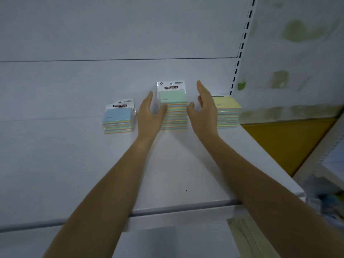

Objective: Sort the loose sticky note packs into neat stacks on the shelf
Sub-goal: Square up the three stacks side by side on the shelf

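Observation:
Three stacks of sticky note packs stand at the back of the white shelf (pixel 74 164). The short left stack (pixel 117 121) has a blue top pack. The tall middle stack (pixel 174 110) has a green top pack with a "STICKY NOTE" header card. The right stack (pixel 228 112) has a yellow top. My left hand (pixel 150 112) is open, its thumb touching the middle stack's left side. My right hand (pixel 203 108) is open just to the right of that stack, fingers spread, a small gap between thumb and stack. It hides part of the right stack.
The shelf's white back panel rises behind the stacks. A slotted upright (pixel 240 58) runs along the right. The shelf's front edge (pixel 167 209) is near me. A yellow panel (pixel 284 142) and blurred goods sit lower right. A wooden strip (pixel 247 237) lies below.

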Motion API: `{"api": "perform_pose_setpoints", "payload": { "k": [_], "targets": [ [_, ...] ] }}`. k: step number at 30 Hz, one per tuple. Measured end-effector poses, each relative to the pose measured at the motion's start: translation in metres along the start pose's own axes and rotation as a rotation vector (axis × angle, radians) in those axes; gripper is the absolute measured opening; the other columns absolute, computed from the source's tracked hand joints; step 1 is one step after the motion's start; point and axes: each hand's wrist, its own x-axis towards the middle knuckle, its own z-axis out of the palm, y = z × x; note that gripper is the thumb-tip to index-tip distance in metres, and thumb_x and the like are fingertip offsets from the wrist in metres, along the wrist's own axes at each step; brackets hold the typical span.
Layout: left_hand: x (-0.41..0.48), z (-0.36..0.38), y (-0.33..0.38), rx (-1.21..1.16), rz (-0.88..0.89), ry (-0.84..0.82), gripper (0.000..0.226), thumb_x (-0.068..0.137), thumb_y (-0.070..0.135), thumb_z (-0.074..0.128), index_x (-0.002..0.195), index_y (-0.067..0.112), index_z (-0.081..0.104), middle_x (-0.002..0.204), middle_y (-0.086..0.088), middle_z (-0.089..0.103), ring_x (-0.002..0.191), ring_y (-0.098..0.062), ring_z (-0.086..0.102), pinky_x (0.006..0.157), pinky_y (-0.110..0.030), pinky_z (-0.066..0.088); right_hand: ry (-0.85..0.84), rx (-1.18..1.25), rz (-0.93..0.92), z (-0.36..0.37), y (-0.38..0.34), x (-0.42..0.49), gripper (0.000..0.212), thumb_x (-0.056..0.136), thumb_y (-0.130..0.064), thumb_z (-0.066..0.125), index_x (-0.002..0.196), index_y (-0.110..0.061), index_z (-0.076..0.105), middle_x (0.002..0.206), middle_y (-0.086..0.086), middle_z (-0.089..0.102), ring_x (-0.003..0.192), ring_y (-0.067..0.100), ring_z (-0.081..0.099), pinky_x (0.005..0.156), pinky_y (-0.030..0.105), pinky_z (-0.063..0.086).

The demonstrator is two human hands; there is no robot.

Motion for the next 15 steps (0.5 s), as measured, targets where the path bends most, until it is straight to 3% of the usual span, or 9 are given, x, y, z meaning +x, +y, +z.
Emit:
{"api": "perform_pose_setpoints", "payload": {
  "k": [2,4,7,9,12,15],
  "targets": [
    [-0.007,0.001,0.008,0.063,0.203,0.086,0.054,0.09,0.02,0.056,0.139,0.004,0.038,0.147,-0.011,0.041,0.137,-0.021,0.037,0.103,0.003,0.015,0.035,-0.004,-0.049,-0.016,-0.007,0.009,0.054,0.088,-0.001,0.046,0.14,-0.01,0.034,0.147,0.007,0.039,0.135,0.017,0.038,0.115,0.029,0.029],
    [-0.014,0.007,0.02,0.065,0.379,0.095,0.048,0.089,0.013,0.053,0.134,-0.001,0.044,0.141,-0.017,0.047,0.133,-0.024,0.041,0.102,0.004,0.017,0.054,-0.028,-0.045,-0.042,-0.006,0.019,0.053,0.088,-0.001,0.046,0.139,-0.009,0.035,0.146,0.008,0.04,0.134,0.016,0.039,0.113,0.024,0.029],
    [-0.022,0.031,0.038,0.072,0.452,-0.052,0.046,0.089,0.009,0.049,0.134,-0.001,0.044,0.141,-0.017,0.047,0.132,-0.021,0.042,0.103,0.003,0.018,0.049,-0.106,0.063,-0.084,0.011,0.029,0.052,0.089,-0.005,0.047,0.14,-0.014,0.036,0.146,0.004,0.041,0.132,0.016,0.04,0.109,0.02,0.029],
    [-0.023,0.054,0.051,0.086,0.384,-0.193,0.046,0.092,0.008,0.047,0.137,0.001,0.04,0.146,-0.014,0.042,0.136,-0.02,0.039,0.107,-0.002,0.021,0.027,-0.161,0.15,-0.1,0.025,0.031,0.053,0.089,-0.009,0.049,0.141,-0.015,0.034,0.147,0.003,0.039,0.133,0.017,0.039,0.11,0.024,0.03],
    [-0.025,0.092,0.069,0.113,0.121,-0.344,0.044,0.098,0.012,0.037,0.141,0.006,0.033,0.153,-0.012,0.031,0.14,-0.022,0.032,0.111,-0.022,0.02,-0.016,-0.166,0.236,-0.109,0.039,0.028,0.055,0.09,-0.01,0.049,0.141,-0.012,0.032,0.148,0.007,0.036,0.136,0.021,0.035,0.11,0.027,0.029],
    [-0.033,0.129,0.066,0.091,-0.043,-0.366,0.039,0.097,0.011,0.032,0.136,0.009,0.033,0.147,-0.02,0.037,0.136,-0.028,0.037,0.104,-0.025,0.025,-0.047,-0.103,0.243,-0.111,0.05,0.017,0.047,0.09,0.0,0.045,0.136,-0.002,0.038,0.138,0.017,0.045,0.119,0.018,0.045,0.082,0.003,0.035]
  ]
}}
